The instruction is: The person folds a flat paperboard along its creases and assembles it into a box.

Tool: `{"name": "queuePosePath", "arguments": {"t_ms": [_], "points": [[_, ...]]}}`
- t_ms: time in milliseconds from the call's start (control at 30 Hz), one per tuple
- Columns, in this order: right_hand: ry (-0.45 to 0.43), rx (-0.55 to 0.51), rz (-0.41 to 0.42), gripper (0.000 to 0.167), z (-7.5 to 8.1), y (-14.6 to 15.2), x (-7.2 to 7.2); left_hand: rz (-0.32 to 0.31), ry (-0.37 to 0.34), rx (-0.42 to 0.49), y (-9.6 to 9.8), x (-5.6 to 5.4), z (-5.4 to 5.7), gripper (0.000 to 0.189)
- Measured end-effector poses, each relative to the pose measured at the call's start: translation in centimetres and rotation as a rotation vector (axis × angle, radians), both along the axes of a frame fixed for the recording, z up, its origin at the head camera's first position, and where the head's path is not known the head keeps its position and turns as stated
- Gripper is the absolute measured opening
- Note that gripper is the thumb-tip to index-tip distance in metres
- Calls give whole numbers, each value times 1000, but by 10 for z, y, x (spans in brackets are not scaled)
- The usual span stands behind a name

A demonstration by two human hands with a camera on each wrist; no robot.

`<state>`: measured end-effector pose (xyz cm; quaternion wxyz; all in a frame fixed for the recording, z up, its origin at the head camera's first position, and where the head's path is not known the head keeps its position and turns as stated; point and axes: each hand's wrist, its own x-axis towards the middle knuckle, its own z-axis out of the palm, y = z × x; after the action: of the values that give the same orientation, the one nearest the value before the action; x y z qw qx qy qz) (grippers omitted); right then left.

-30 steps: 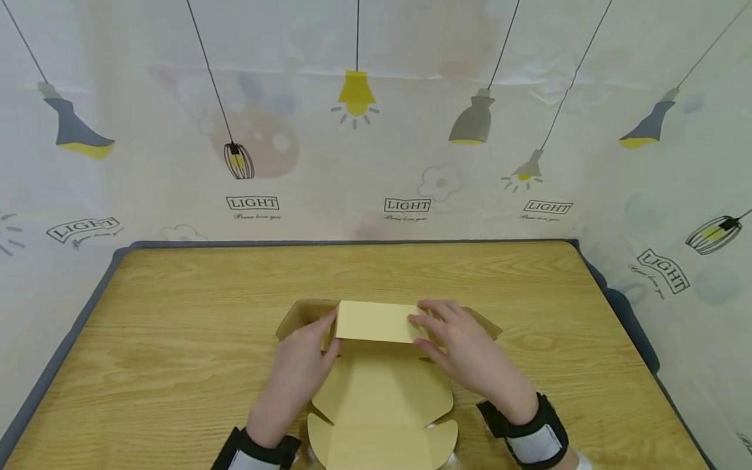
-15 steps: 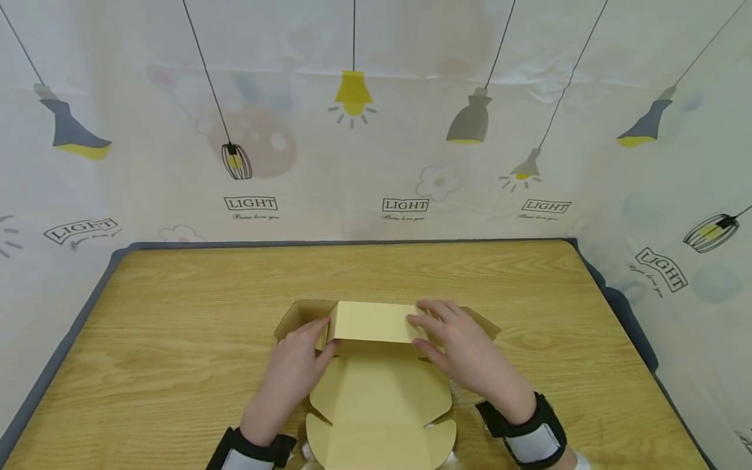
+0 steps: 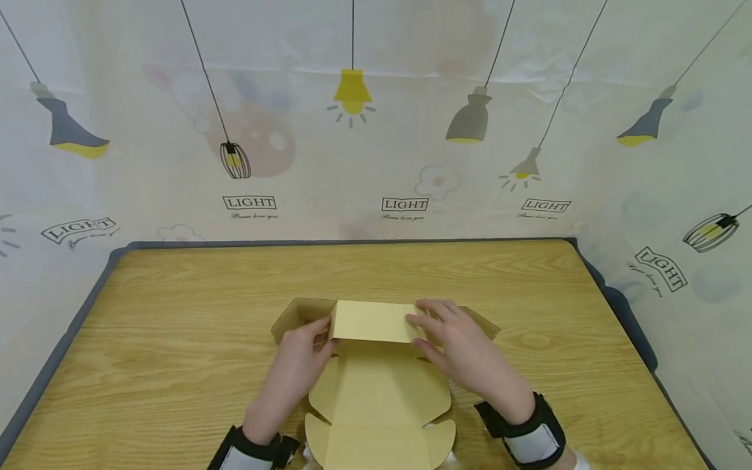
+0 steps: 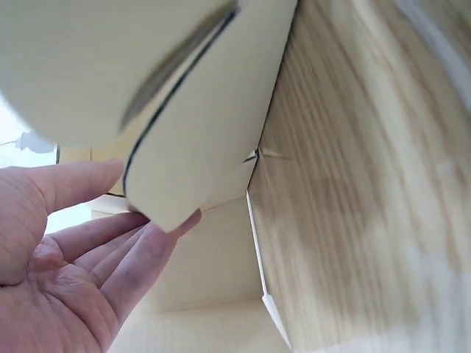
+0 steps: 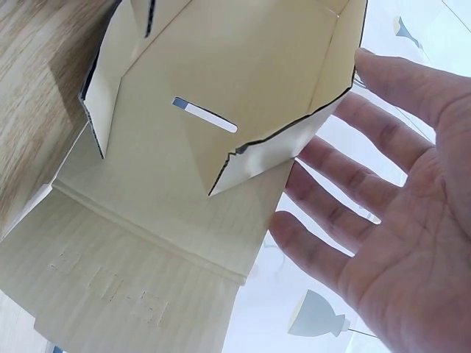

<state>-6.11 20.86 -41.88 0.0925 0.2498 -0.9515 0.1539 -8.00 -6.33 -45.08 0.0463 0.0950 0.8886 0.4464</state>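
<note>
"On the bench, what's that between the hands?"

"A cardboard box, partly folded. A raised panel runs across its far end, and rounded flaps spread at its near end."

"And the left hand?"

"By the box's far left corner. That grip is closed on the box, the thumb at the edge of a flap and the fingers behind it."

"The right hand?"

"By the box's far right corner, fingers spread, but gripping the box too: a wall of it sits between thumb and fingers."

"Anything beyond the box?"

"A pale backdrop, printed with hanging lamps. Nearer than the box's far end, each wrist wears a black strap."
</note>
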Motion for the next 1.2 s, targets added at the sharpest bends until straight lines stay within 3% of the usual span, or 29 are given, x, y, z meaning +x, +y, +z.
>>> {"name": "queuePosePath", "arguments": {"t_ms": [200, 467, 767, 1200], "points": [[3, -2, -5, 36, 0, -1, 1, 1, -12, 49, 4, 1, -2, 42], [10, -7, -12, 35, -1, -1, 2, -11, 43, 23, 6, 3, -5, 39], [10, -9, -14, 34, -1, 0, 1, -6, 37, 5, 8, 2, -7, 38], [12, -8, -12, 34, -1, -1, 1, -15, 69, -147, 8, 1, -11, 30]]}}
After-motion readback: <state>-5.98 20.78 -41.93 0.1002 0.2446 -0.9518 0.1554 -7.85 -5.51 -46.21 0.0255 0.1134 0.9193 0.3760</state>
